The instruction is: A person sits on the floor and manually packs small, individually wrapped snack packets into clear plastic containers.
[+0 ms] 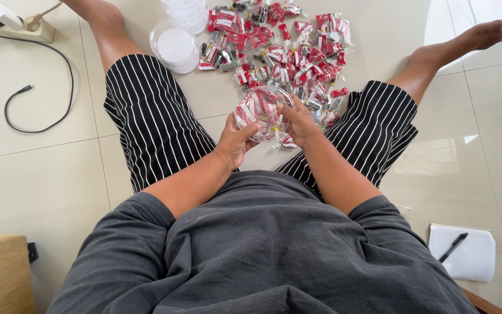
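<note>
Between the person's spread legs, just above the floor, both hands are holding a round clear plastic container (262,113) that is showing red-and-white packets through its transparent wall. The left hand (235,139) is gripping the container's near left edge, fingers curled against its side with the thumb lying across the top. The right hand (301,123) is clasping the right edge, fingers wrapping round the rim; whether any fingertip is pinching a packet inside I cannot tell. The container is sitting squarely between the two hands, touching both, and tilting slightly toward the camera. Just beyond it, farther from the person, a loose heap of small packets (297,52) is spreading over the glossy cream tiled floor (42,174); they are crinkly, shiny wrappers in red and white with clear ends, some showing dark contents. To the far left of the heap, a stack of round clear lidded containers (175,49) is standing, smooth and translucent. At the far left a black cable (36,107) is curling over the tiles, and at the near right a white notepad (472,259) is lying with a black pen (453,246) resting on it.
</note>
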